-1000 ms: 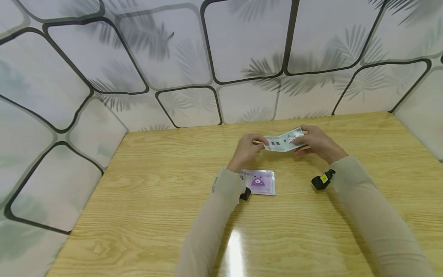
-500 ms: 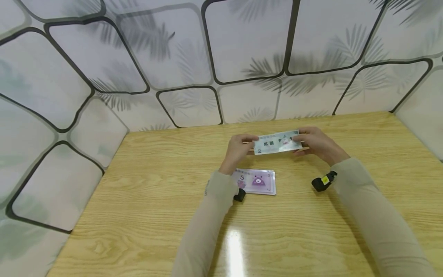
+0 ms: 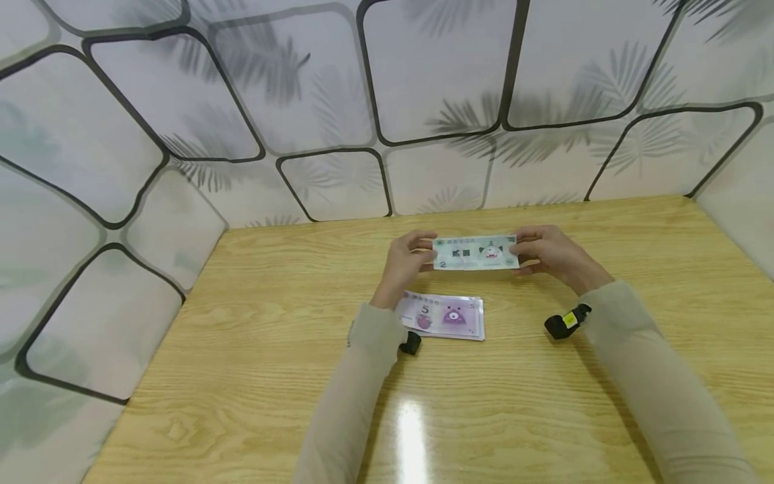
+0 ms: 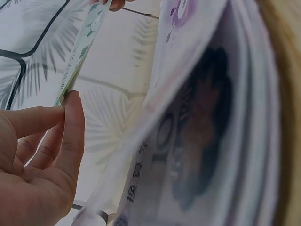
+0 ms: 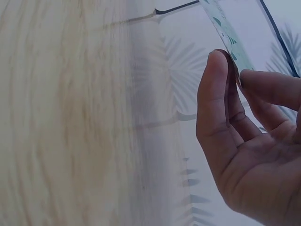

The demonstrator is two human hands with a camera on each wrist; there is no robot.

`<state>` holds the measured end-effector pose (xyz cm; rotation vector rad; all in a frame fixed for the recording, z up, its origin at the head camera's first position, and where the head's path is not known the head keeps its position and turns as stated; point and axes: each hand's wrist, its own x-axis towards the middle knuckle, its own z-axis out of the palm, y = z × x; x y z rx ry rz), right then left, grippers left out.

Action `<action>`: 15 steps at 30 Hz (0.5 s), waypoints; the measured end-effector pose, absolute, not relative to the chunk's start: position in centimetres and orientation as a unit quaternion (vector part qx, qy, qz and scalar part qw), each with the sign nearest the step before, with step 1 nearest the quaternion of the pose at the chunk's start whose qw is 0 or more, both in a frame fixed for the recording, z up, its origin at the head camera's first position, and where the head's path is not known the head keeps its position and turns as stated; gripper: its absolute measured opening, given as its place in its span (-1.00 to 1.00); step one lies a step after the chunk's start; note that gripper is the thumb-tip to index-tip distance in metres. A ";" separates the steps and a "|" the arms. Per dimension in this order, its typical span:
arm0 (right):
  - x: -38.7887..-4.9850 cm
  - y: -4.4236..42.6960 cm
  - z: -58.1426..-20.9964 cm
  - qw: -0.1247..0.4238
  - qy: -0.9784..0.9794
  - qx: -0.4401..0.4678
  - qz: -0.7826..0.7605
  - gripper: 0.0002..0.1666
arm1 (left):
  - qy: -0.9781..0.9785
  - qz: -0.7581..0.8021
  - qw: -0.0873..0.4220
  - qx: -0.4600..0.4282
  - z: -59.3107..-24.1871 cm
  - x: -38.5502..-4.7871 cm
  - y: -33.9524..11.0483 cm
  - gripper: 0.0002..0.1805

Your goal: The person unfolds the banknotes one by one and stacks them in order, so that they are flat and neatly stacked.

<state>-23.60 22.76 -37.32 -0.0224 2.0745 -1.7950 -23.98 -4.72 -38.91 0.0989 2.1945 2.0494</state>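
A pale green play banknote [image 3: 474, 253] marked with a 2 is stretched flat between both hands above the table. My left hand [image 3: 402, 263] pinches its left end between thumb and fingertips, which the left wrist view shows closely. At the other end, my right hand [image 3: 555, 255] pinches the note, its thumb on the near face. Below them lies a stack of purple play banknotes [image 3: 447, 316] with a 5 on top. In the left wrist view the purple notes [image 4: 207, 122] loom large, their edges fanned apart, with a dark round print inside.
The wooden table [image 3: 254, 349] reaches back to a pale wall [image 3: 435, 74] printed with dark outlines and leaves. Black wrist cameras [image 3: 565, 323] hang below the sleeves; the left one sits beside the purple stack's near edge.
The green note was bent in the middle and is now straight and level. My left hand has moved left and slightly down, showing more of the note and the purple stack.
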 end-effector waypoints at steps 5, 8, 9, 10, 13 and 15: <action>-23.5 22.6 -37.4 0.199 0.738 -0.014 -0.645 -0.94 | 0.727 0.682 0.070 0.034 -38.8 -23.7 -5.1 -0.63; -23.4 22.6 -37.4 0.196 0.731 -0.016 -0.653 -0.92 | 0.725 0.685 0.072 0.034 -38.6 -23.5 -5.3 -0.63; -23.3 22.6 -37.4 0.195 0.729 -0.017 -0.656 -0.88 | 0.724 0.685 0.073 0.033 -38.5 -23.5 -5.3 -0.63; -23.3 22.6 -37.4 0.194 0.727 -0.018 -0.658 -0.85 | 0.725 0.685 0.073 0.034 -38.5 -23.4 -5.4 -0.64; -23.1 22.6 -37.4 0.196 0.723 -0.025 -0.662 -0.81 | 0.727 0.682 0.074 0.035 -38.3 -23.2 -5.6 -0.64; -23.0 22.6 -37.4 0.199 0.721 -0.031 -0.663 -0.80 | 0.727 0.682 0.076 0.037 -38.3 -23.1 -5.8 -0.63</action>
